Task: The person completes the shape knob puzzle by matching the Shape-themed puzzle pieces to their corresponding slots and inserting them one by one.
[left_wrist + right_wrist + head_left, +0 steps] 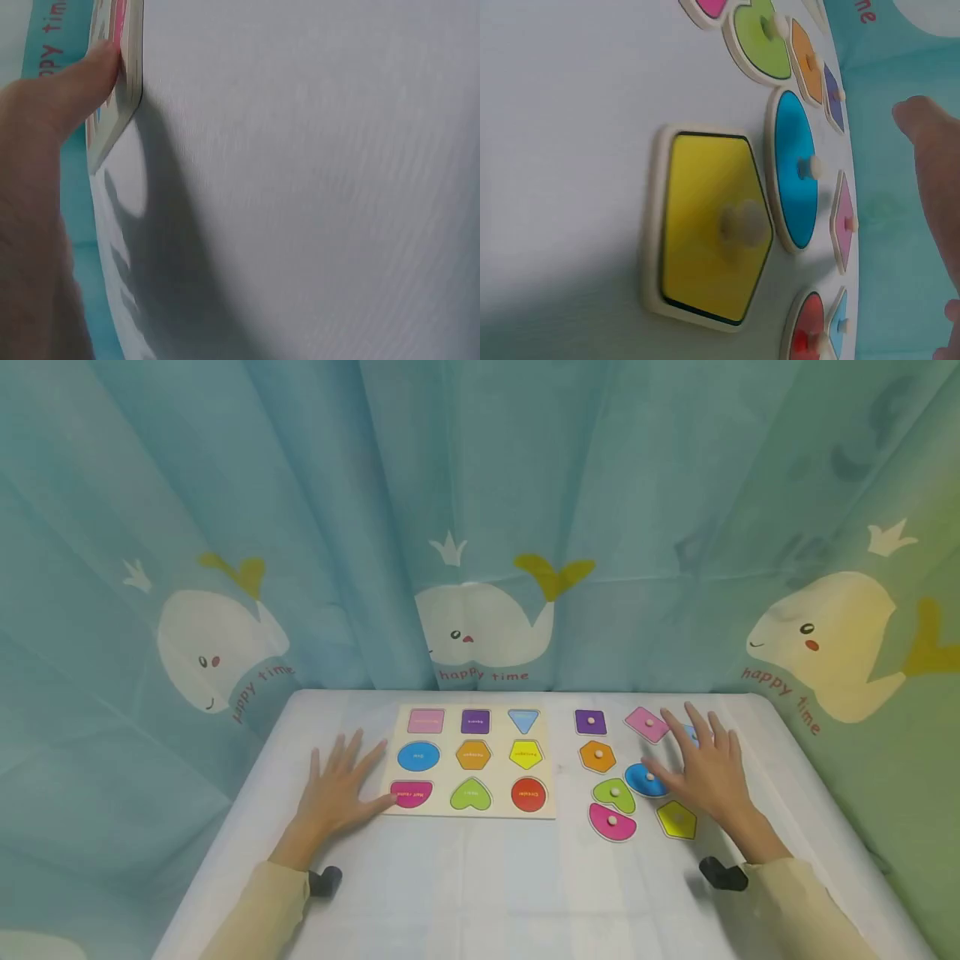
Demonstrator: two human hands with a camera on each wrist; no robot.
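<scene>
A flat shape puzzle board [442, 777] lies on the table, printed with several coloured shapes. My left hand [339, 792] is spread beside its left edge, the thumb over the near corner by the magenta half round; the left wrist view shows this thumb [90, 79] at the board's edge. My right hand [708, 772] hovers, fingers apart and holding nothing, over the knobbed pieces. Near it lie a blue oval [637, 779], a yellow pentagon [678, 831], a pink piece [643, 724] and a light blue piece [691, 735]. A red piece [807, 315], mostly hidden by the hand in the head view, appears in the right wrist view.
Left of those pieces lie a purple square [585, 723], an orange hexagon [591, 760], a green heart [606, 792] and a magenta half round [606, 828]. White cloth covers the table [480, 885]. A blue whale-print curtain [480, 485] hangs behind it.
</scene>
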